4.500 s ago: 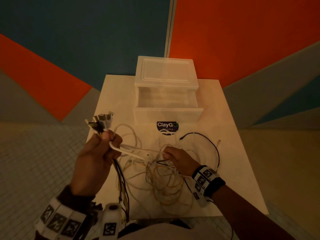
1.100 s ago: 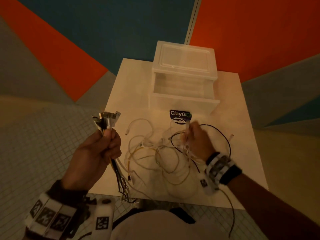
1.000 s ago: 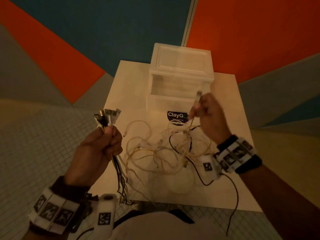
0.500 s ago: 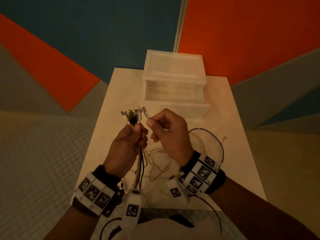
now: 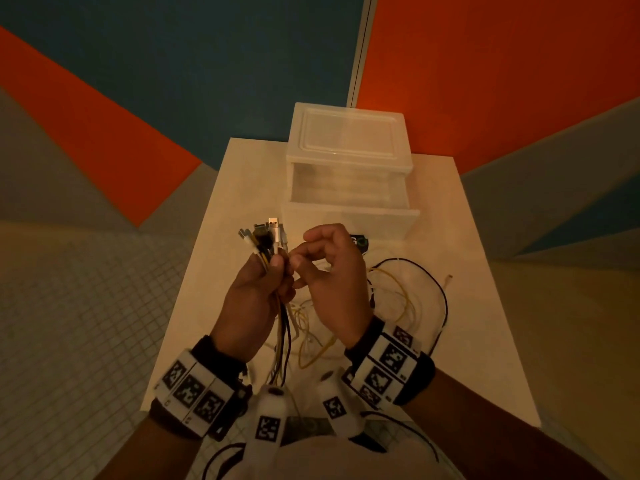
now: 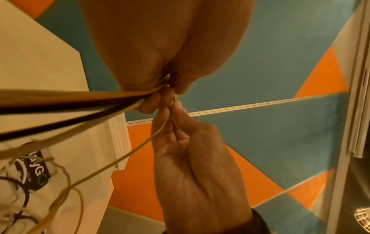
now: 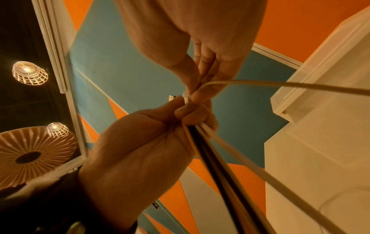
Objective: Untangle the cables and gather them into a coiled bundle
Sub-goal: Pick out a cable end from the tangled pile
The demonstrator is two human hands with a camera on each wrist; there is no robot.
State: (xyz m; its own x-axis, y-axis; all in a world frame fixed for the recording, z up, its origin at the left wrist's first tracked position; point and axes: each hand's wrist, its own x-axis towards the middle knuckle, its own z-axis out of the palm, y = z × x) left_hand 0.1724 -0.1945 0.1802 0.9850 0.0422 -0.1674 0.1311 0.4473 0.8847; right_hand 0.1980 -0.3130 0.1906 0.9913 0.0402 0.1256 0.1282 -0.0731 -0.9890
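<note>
While left hand (image 5: 254, 299) grips cables (image 5: 282, 327), right hand (image 5: 334, 282) pinches one

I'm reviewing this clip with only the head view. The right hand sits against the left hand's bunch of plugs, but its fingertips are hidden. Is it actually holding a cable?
Observer: Yes. The right wrist view shows the right hand pinching a pale cable right where it meets the left hand.
Reviewer: Where does that cable go?
Observer: In the left wrist view it drops slack toward the ClayGo label.
Reviewer: And the left grip?
Observer: Its fingers curl round a tight bundle of black and pale cables.
</note>
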